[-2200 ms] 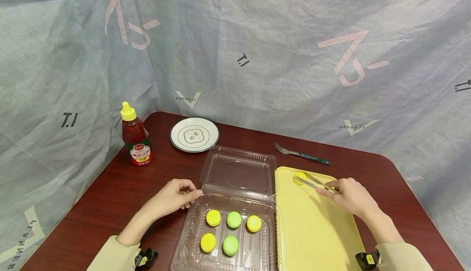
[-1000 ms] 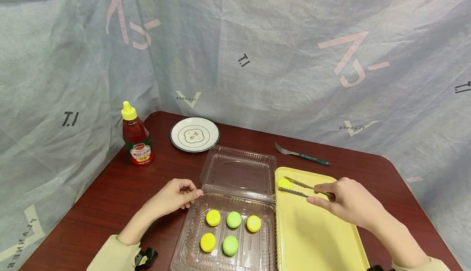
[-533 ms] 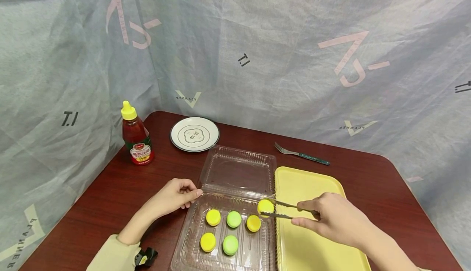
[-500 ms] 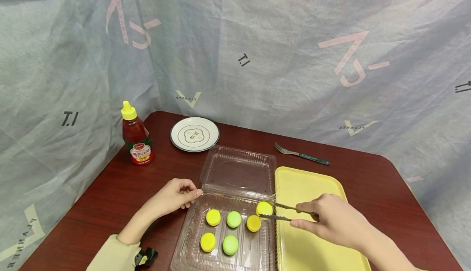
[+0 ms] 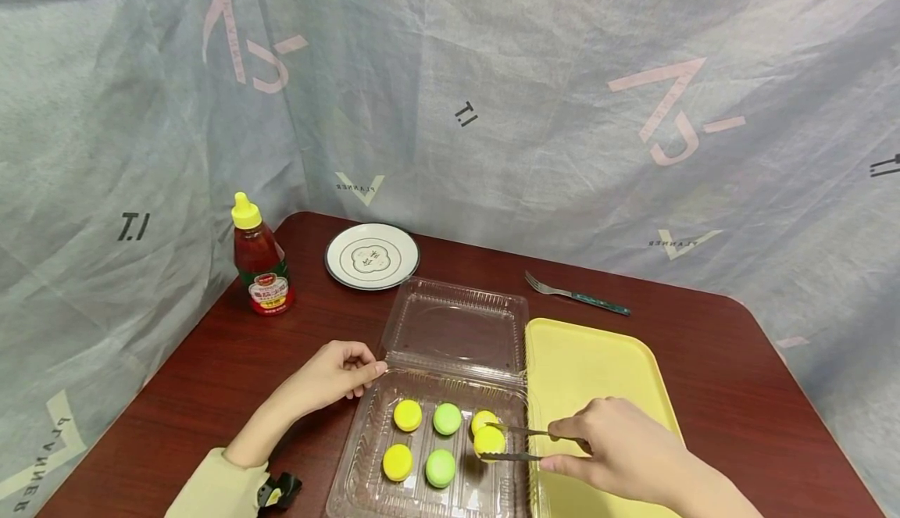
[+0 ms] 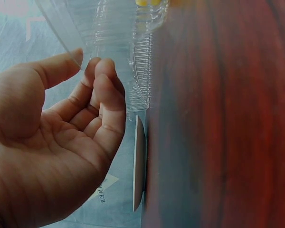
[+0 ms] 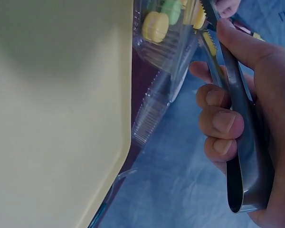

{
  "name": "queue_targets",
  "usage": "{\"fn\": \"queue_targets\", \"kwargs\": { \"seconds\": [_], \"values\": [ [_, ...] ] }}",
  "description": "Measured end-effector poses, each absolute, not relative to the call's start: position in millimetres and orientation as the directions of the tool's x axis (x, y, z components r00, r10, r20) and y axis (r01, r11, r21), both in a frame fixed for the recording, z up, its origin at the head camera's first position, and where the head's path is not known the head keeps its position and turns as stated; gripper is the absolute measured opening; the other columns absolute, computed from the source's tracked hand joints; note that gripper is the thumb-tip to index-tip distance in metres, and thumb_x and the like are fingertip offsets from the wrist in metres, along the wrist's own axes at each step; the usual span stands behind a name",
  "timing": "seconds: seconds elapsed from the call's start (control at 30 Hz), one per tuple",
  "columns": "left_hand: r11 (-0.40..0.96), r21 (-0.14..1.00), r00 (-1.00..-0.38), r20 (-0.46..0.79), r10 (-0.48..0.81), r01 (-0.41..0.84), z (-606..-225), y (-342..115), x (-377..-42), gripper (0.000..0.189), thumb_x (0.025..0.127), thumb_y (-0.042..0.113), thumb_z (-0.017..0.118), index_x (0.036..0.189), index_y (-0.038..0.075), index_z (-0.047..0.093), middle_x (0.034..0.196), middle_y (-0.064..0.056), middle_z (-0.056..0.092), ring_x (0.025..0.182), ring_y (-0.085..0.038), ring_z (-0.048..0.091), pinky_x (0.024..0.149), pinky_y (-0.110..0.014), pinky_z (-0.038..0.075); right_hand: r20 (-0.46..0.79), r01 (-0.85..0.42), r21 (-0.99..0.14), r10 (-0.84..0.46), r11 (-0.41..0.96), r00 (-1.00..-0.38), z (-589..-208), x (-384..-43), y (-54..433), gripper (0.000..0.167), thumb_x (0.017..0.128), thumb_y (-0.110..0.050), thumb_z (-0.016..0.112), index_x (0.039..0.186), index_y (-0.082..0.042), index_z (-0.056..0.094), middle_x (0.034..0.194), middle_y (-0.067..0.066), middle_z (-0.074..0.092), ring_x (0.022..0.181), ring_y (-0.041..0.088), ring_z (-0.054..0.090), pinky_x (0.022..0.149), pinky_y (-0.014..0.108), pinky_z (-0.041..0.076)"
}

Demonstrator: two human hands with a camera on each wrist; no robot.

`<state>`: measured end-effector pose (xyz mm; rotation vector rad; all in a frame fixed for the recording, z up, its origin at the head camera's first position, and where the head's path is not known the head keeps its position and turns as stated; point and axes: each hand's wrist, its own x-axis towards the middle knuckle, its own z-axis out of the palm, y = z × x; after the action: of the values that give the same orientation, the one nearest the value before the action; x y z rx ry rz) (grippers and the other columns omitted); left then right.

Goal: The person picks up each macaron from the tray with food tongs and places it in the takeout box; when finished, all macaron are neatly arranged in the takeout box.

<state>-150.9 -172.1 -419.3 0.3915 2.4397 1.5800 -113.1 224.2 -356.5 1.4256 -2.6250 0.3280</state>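
My right hand (image 5: 622,448) grips metal tongs (image 7: 247,147), whose toothed ends hold a yellow macaron (image 5: 490,443). That macaron is over the right side of the clear plastic container (image 5: 464,498), partly covering another yellow macaron (image 5: 482,419) behind it. Further left in the container sit two yellow macarons (image 5: 408,416) and two green macarons (image 5: 441,469). My left hand (image 5: 337,377) pinches the container's left edge near the hinge between thumb and fingers, as the left wrist view shows. The container's lid (image 5: 457,326) lies folded back, away from me.
A yellow tray (image 5: 598,369) lies right of the container, under my right hand. Behind it is a fork (image 5: 583,297) with a green handle. A white plate (image 5: 371,258) and a ketchup bottle (image 5: 263,268) stand at the back left. A grey cloth (image 5: 492,112) hangs behind the table.
My right hand has carried the yellow macaron in the tongs from the tray's far left corner leftward and toward me, over the container. My left hand has stayed at the container's edge.
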Motion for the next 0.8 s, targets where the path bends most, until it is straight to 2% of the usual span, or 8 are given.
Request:
{"fn": "queue_targets", "kwargs": {
  "seconds": [0.1,0.33,0.6,0.8],
  "values": [
    [0.390,0.914,-0.943,-0.030,0.331,0.108,-419.6,-172.1,-150.8,0.023,0.096,0.024,0.068,0.086,0.004,0.066,0.065,-0.006,0.059,0.060,-0.019,0.056,0.053,-0.031,0.049,0.206,-0.838,-0.154,-0.812,0.523,-0.545,-358.4,-110.4,221.7,0.029,0.087,-0.046,0.075,0.072,-0.032,0.055,0.064,-0.027,0.012,0.057,-0.015,0.009,0.050,0.005,0.020],
    [0.382,0.918,-0.943,-0.025,0.332,0.111,-421.6,-172.1,-150.7,0.022,0.097,0.024,0.068,0.087,0.004,0.066,0.066,-0.006,0.059,0.060,-0.019,0.056,0.052,-0.031,0.049,0.180,-0.852,-0.123,-0.833,0.509,-0.524,-362.1,-105.8,216.7,0.041,0.087,-0.051,0.073,0.066,-0.032,0.044,0.063,-0.026,0.012,0.055,-0.013,0.011,0.052,0.009,0.024],
    [0.381,0.917,-0.941,-0.020,0.338,0.117,-422.4,-172.6,-151.5,0.022,0.097,0.023,0.067,0.086,0.004,0.066,0.066,-0.006,0.060,0.060,-0.019,0.057,0.053,-0.031,0.049,0.130,-0.851,-0.101,-0.841,0.515,-0.524,-361.7,-103.6,214.1,0.038,0.088,-0.053,0.071,0.065,-0.031,0.049,0.057,-0.029,0.022,0.050,-0.009,0.020,0.051,0.011,0.027],
    [0.371,0.921,-0.940,-0.014,0.341,0.120,-422.2,-172.4,-150.8,0.022,0.097,0.023,0.067,0.087,0.004,0.066,0.066,-0.006,0.060,0.060,-0.019,0.056,0.052,-0.031,0.049,0.082,-0.841,-0.085,-0.838,0.534,-0.540,-361.0,-101.8,212.4,0.038,0.088,-0.053,0.071,0.065,-0.030,0.052,0.054,-0.027,0.025,0.048,-0.005,0.025,0.052,0.018,0.033]
  ]
}}
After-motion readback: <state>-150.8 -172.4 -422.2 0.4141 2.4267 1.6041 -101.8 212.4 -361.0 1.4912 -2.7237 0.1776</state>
